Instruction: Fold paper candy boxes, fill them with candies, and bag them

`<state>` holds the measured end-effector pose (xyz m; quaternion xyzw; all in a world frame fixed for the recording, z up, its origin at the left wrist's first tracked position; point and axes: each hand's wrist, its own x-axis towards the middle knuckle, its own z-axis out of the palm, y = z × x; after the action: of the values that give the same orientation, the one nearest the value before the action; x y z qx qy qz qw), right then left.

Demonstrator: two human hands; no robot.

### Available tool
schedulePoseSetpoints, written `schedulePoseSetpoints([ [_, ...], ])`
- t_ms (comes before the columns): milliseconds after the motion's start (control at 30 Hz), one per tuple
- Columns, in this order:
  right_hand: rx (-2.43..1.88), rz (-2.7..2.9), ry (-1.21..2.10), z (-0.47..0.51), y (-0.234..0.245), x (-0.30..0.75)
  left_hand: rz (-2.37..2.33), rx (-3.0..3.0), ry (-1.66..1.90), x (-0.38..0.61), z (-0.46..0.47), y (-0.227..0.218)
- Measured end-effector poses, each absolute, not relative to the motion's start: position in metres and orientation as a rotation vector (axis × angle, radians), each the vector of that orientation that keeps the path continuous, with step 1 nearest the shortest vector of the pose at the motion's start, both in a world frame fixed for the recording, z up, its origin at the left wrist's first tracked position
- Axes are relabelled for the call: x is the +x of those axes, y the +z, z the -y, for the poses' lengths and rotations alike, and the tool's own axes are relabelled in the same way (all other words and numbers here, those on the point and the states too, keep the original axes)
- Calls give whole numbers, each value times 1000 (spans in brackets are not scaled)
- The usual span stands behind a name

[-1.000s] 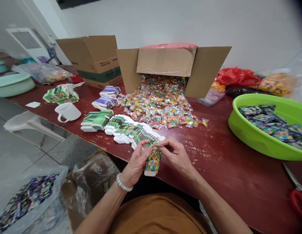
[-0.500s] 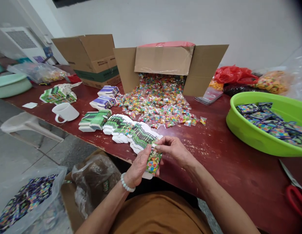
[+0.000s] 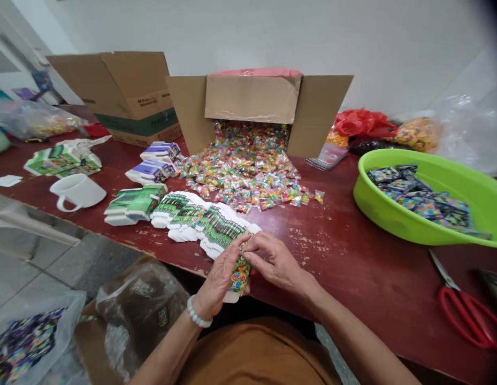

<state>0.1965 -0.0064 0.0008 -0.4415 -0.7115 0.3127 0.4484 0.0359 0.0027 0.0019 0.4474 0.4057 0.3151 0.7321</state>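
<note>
Between my hands, near the table's front edge, is a small printed green carton (image 3: 239,275) with a white flap at its lower end. My left hand (image 3: 222,272) wraps round it from the left, a pale bead bracelet on the wrist. At the carton's upper end, the fingers of my right hand (image 3: 272,262) are pinched on its top edge; the fingertips partly hide that end. Just beyond lies a fanned row of flat green-and-white cartons (image 3: 220,227). Behind it, small clear packets of colourful candy (image 3: 248,182) spill from an open cardboard box (image 3: 252,99).
On the right stand a lime-green basin (image 3: 417,232) of dark printed sachets and red-handled scissors (image 3: 465,313). To the left are a white mug (image 3: 80,191), green carton stacks (image 3: 134,203), purple cartons (image 3: 152,170) and another cardboard box (image 3: 128,96). Below the table edge sits a plastic-lined box (image 3: 139,305).
The view has turned to the right, so more of the scissors shows. My right fingers have closed in on the carton's top end. The carton stays in my left hand.
</note>
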Motion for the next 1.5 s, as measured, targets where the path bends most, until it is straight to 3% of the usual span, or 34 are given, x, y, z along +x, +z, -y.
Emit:
schedulePoseSetpoints([
  [100,-1265,1863,687,-19,-7,234,-846,904,615,34,8,-5],
  [167,-1711,1624,398,-45,-14,276,-796,828,553,28,17,-10],
  [300,-2026,1349,233,-84,-30,361,-786,790,436,0,27,-18],
  [433,-2077,1330,283,-87,-45,397,-925,1054,377,-44,12,-25],
  [633,-1982,1230,324,-58,-37,378,-802,1278,-142,-74,-8,-26],
  [733,-1782,1279,589,-32,-19,331,-782,1167,43,-57,-10,-13],
  [833,-1304,1225,1105,-8,1,269,-785,1104,278,-28,-12,1],
  [933,-1164,1232,1270,5,10,223,-726,1106,377,-2,-10,9],
  [1033,-1177,1393,1270,10,10,206,-724,1122,424,13,-4,11],
  [1200,-1258,1660,962,13,15,206,-738,1099,526,18,0,9],
  [1500,-1197,1125,1360,7,10,206,-716,745,693,20,2,2],
])
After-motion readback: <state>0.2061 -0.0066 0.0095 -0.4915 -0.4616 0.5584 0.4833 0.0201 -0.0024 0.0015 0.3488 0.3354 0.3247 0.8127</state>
